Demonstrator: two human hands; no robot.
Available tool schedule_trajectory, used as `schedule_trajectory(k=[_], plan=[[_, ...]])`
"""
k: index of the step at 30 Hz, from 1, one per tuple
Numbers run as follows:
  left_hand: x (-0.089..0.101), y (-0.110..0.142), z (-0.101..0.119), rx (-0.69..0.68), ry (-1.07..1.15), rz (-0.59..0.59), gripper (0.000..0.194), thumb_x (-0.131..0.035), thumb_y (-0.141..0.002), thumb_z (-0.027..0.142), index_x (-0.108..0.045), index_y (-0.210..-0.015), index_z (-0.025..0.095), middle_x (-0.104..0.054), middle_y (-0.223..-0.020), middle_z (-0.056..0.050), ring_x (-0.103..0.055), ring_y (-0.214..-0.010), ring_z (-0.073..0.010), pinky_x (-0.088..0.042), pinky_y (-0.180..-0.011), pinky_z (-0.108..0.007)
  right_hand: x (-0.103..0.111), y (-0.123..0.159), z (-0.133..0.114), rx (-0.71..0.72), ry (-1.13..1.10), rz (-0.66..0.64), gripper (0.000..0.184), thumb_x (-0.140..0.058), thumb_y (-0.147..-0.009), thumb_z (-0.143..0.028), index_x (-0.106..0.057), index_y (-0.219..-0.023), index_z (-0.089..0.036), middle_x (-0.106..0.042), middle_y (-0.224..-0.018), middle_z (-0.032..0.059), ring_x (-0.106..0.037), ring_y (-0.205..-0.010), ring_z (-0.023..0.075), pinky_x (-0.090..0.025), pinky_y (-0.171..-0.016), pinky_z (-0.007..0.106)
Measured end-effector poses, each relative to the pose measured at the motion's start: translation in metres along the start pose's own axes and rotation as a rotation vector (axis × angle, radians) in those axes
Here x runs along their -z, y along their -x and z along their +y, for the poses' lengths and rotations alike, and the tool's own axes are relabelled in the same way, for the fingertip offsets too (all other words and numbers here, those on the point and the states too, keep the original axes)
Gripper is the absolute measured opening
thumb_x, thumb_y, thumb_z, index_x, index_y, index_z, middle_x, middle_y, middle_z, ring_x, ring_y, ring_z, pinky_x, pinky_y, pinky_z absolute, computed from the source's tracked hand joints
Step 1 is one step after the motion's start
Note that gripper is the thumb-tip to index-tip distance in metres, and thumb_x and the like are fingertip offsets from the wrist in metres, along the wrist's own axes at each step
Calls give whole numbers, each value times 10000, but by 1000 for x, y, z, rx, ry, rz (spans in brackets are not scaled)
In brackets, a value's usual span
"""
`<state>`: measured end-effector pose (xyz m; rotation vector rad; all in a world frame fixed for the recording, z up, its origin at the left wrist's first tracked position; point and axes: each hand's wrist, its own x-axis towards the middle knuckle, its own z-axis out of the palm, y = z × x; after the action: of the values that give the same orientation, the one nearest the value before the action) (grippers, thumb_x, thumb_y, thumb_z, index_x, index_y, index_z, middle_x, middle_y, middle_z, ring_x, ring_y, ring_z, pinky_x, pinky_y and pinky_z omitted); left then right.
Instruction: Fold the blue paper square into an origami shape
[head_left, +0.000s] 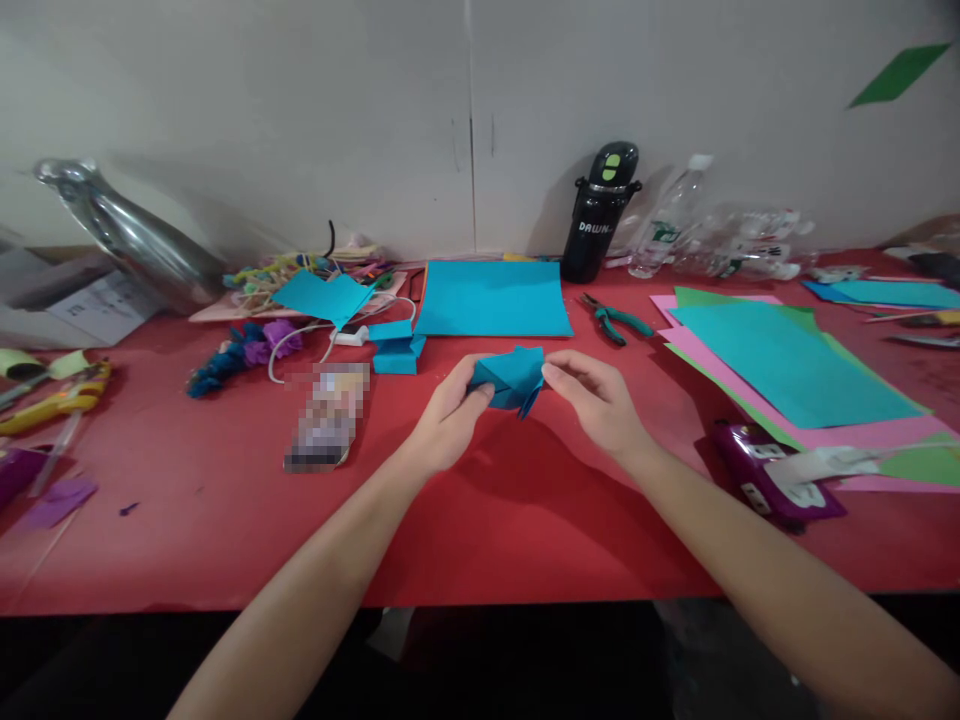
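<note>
A folded piece of blue paper (519,374) is held up over the red tabletop, between my two hands. My left hand (454,415) is closed on its left side, the thumb pressed on the front face. At the right edge, the thumb and fingertips of my right hand (589,392) pinch the paper. Creases and a pointed flap at the lower right show in it. Another folded blue paper piece (397,348) rests on the table to the left, beyond my left hand. Behind the hands lies a stack of flat blue sheets (493,300).
Left are a phone (328,415), a purple and blue tissue flower bunch (244,355) and a silver jug (142,240). Behind stand a black bottle (600,215) and a clear bottle (667,222). Pliers (616,320), coloured sheets (795,360) and a purple device (772,475) lie right.
</note>
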<state>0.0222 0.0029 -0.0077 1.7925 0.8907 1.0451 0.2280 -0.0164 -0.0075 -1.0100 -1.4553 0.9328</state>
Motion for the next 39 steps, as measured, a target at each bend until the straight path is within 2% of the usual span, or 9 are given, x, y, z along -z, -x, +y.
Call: schedule_trajectory(k=[5, 11, 18, 22, 26, 29, 31, 39], plan=[[-6, 2, -3, -10, 8, 6, 344, -499, -989, 410, -551, -1252, 194, -650, -1201, -86, -607, -1086, -223, -489, -961, -366, -7, 2, 1, -68, -87, -63, 274, -639, -911, -440, -693, -783, -204, -622, -760, 3, -558, -716, 145, -488, -716, 297], [-11, 4, -5, -29, 38, -6, 369, -418, -1027, 454, -569, -1234, 189, -643, -1174, -84, -600, -1083, -204, -480, -966, -347, -13, 5, -2, -111, -200, -144, 246, -713, -847, -459, -745, -881, -217, -670, -814, 4, -574, -725, 145, -514, -741, 318], [-12, 5, -3, -11, 73, -5, 382, -399, -1030, 468, -590, -1213, 193, -641, -1144, -76, -598, -1051, -204, -486, -939, -355, -13, 7, 0, -138, -144, -108, 290, -766, -790, -479, -729, -732, -197, -637, -702, 9, -545, -675, 153, -495, -687, 330], [-13, 5, -1, -34, 55, 11, 388, -387, -1036, 460, -585, -1233, 191, -650, -1133, -79, -596, -1044, -205, -487, -921, -352, -15, 6, 5, -148, -327, -84, 272, -778, -778, -493, -749, -840, -230, -656, -788, 3, -558, -723, 154, -502, -751, 341], [-12, 6, 3, -63, 13, -2, 378, -379, -1046, 431, -580, -1263, 195, -650, -1203, -83, -592, -1068, -201, -472, -938, -343, -18, 5, 5, -207, -459, -49, 431, -658, -843, -604, -665, -651, -219, -551, -653, 3, -500, -659, 153, -475, -682, 333], [-12, 8, 5, -75, 9, -23, 365, -386, -1047, 414, -568, -1286, 206, -629, -1276, -86, -589, -1108, -206, -461, -970, -350, -19, 4, 4, -279, -486, 34, 443, -726, -805, -550, -588, -555, -211, -441, -577, -19, -413, -592, 135, -419, -601, 308], [-12, 9, 6, -89, 23, -36, 355, -402, -1045, 404, -554, -1303, 213, -615, -1307, -86, -588, -1122, -206, -456, -990, -356, -19, 5, 4, -300, -492, 47, 435, -760, -791, -486, -564, -525, -203, -402, -568, -29, -377, -581, 123, -386, -584, 296], [-11, 10, 2, -146, 49, -70, 352, -440, -1033, 376, -518, -1335, 213, -590, -1346, -103, -574, -1199, -232, -456, -1030, -390, -13, 6, 3, -267, -414, -15, 265, -746, -814, -410, -698, -670, -193, -516, -649, -17, -444, -638, 120, -394, -606, 280]])
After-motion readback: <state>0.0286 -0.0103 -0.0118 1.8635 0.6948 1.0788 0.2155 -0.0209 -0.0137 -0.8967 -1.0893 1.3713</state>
